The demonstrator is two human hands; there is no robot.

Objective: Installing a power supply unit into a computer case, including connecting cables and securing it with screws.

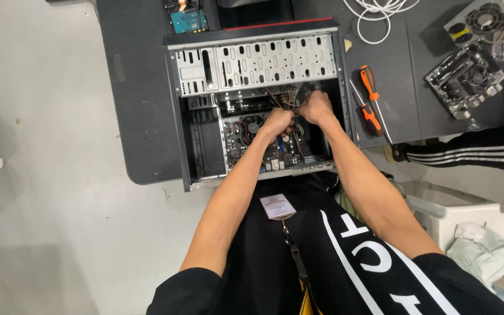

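Wires (290, 100) inside the open computer case (252, 64) are pinched by both hands, left hand (276, 122) and right hand (316, 108) closed on them side by side. Two orange-handled screwdrivers (370, 99) lie on the dark desk (141, 87) (just right of the case).

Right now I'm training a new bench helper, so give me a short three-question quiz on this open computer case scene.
1. True or false: both hands, the left hand and the right hand, are inside the open computer case.
2. Multiple choice: What lies on the dark table just right of the case? A) orange-handled screwdrivers B) a hammer C) a keyboard
3. Fill in: The hands meet at a bundle of ____ above the motherboard.

Key: 1 true. 2 A, the orange-handled screwdrivers. 3 wires.
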